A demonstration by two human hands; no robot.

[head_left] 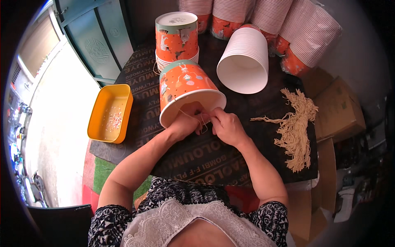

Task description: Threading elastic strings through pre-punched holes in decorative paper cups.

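An orange paper bucket [189, 80] with a green base band and white rim lies tilted, its mouth toward me. A thin beige cord [185, 112] runs from its rim down to my fingers. My left hand [186, 125] is at the mouth, fingertips partly hidden, closed on the cord. Beside it, my right hand [225, 126] is closed in a pinch on the cord, close against the rim. A loop of the cord hangs between both hands. To the right lies a bundle of beige cords [298, 129].
A yellow tray [94, 119] holding tiny pale and reddish bits is at the left. Behind stand upturned orange buckets [176, 41]. A stack of white buckets [247, 53] lies on the dark plywood table [173, 164]. More wrapped stacks [271, 16] line the back; cardboard boxes [339, 111] are right.
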